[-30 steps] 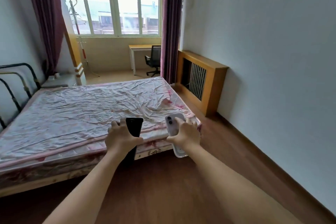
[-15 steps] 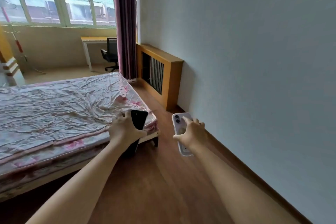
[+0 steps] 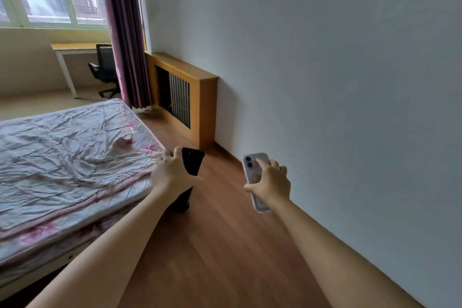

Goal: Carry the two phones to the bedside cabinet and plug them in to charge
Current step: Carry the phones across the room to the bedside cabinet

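Your left hand [image 3: 172,172] grips the black phone [image 3: 192,164], your right hand [image 3: 270,182] the pale phone [image 3: 255,170], both upright; no bedside cabinet shows ahead of either grip.

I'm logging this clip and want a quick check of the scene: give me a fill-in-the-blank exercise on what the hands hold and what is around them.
1. The left hand grips a phone whose colour is ____.
2. The right hand holds the light phone with its twin camera lenses at the ____ end.
3. The floor between the bed and the wall is made of ____.
4. By the desk under the window stands a black ____.

Missing words: black; upper; wood; chair
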Demonstrator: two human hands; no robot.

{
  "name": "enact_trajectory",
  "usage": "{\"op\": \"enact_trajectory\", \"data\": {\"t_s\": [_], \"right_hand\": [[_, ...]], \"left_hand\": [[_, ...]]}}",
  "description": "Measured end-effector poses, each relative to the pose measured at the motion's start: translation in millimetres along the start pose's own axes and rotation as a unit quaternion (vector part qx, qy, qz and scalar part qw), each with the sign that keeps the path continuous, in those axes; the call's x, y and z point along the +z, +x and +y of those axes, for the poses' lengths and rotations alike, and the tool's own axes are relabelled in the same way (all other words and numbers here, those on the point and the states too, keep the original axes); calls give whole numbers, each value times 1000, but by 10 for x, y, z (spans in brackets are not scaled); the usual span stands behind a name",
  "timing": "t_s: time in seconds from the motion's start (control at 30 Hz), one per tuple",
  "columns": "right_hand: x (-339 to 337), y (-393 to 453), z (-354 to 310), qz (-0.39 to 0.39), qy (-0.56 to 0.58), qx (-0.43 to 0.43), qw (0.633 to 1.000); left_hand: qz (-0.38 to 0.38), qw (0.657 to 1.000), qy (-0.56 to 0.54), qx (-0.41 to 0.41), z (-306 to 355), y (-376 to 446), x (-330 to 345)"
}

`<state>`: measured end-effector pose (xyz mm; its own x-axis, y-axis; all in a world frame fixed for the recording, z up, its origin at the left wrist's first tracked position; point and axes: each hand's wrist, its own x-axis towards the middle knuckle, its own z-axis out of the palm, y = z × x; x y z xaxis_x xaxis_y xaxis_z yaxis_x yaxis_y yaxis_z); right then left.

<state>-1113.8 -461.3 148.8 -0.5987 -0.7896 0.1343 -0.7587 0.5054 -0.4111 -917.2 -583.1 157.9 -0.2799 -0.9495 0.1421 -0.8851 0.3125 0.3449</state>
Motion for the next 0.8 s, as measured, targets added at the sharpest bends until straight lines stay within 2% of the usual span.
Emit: {"op": "enact_trajectory", "data": {"t_s": [0.43,0.63,0.8], "right_hand": [[-81,1346,372,26,3,25,999],[-145,2086,667,25,11,1,1000],[-256,2781,1013,18,4,-34,999]], "left_hand": [[6,999,-17,34,841,1189,411],[10,1000,-29,-1,1293,1677,648],[50,997,-44,-29,1804,2110,913]]}}
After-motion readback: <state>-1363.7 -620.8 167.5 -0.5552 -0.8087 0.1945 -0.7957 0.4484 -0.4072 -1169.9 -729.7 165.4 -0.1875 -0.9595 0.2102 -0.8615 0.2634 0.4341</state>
